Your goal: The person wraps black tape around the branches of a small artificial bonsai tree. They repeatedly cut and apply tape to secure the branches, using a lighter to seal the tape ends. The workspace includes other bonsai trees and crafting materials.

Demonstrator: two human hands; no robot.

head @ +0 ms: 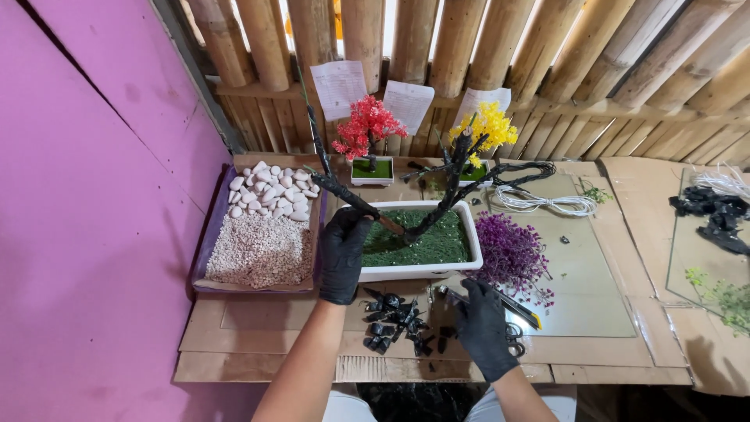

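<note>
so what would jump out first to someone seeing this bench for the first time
Most striking are the red miniature tree and the yellow miniature tree at the back, against the bamboo wall. In the middle, the black-gloved left hand grips a bare black trunk rising from a white planter of green moss. The right hand rests near scissors.

Tray (205,258) of white pebbles (269,187) and fine gravel (262,250) just left of the left-hand fingers. Beyond them: red miniature tree (367,129), yellow miniature tree (488,125), paper sheets (340,86) on bamboo wall (594,62). Purple foliage clump (512,254) and white cord coil (543,203) past the right-hand fingers, on glass sheet (594,297).
</note>
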